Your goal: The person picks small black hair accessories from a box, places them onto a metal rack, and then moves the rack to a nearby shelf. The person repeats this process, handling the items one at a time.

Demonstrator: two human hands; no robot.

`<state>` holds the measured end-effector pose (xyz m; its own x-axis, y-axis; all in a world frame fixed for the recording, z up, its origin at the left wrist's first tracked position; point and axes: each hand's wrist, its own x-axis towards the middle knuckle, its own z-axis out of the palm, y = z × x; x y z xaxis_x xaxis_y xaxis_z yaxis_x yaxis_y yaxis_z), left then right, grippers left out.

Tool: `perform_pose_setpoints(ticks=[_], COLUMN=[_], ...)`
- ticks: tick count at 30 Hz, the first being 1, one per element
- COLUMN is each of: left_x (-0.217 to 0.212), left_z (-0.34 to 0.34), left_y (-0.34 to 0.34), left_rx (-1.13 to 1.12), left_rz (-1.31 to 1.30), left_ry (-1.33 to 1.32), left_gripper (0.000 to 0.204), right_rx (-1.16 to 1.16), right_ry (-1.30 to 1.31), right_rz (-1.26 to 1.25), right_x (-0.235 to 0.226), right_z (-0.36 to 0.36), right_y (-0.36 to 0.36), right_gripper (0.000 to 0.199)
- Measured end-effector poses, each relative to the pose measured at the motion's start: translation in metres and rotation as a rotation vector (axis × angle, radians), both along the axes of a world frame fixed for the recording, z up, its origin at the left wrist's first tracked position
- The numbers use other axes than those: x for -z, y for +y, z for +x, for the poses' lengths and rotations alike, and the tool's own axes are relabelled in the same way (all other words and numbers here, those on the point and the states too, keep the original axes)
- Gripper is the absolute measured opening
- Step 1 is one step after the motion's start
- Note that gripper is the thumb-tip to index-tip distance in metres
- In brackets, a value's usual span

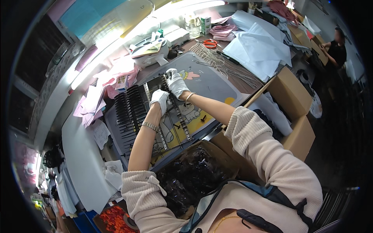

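Both my hands wear white gloves and work close together over a metal rack (181, 119) with notched rails. My left hand (159, 101) is closed at the rack's middle, its fingertips against a rail. Just beyond it to the right, my right hand (176, 84) pinches at the far end of another rail, among small dark pieces; what lies between its fingers is too small to tell. Rows of black flat pieces (130, 105) fill the rack's left side. A loose black piece (203, 118) lies on the grey cartoon-printed mat (221, 87) under the rack.
An open carton of shiny black pieces (190, 171) sits right before me. Another cardboard box (289, 93) stands at the right. Farther back are metal rods (237, 72), orange-handled scissors (210, 43), white sheets (252, 46) and pink papers (91, 101). A person (336, 48) is at the far right.
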<state>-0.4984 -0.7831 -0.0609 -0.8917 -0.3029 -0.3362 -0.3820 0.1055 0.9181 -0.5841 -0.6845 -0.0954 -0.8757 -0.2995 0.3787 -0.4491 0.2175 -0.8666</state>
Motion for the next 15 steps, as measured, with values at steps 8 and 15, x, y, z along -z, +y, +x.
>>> perform_pose_setpoints(ticks=[8, 15], left_x=[-0.019, -0.033], left_z=[-0.010, -0.008], left_y=[-0.006, 0.003], left_rx=[0.246, 0.293], left_rz=[-0.841, -2.153], left_ry=[0.273, 0.750], left_gripper=[0.032, 0.009], right_rx=[-0.090, -0.290], right_ry=[-0.156, -0.397], right_rz=[0.173, 0.339], right_x=[-0.018, -0.058], right_z=[0.015, 0.053], right_y=[0.038, 0.080], right_gripper=[0.012, 0.026])
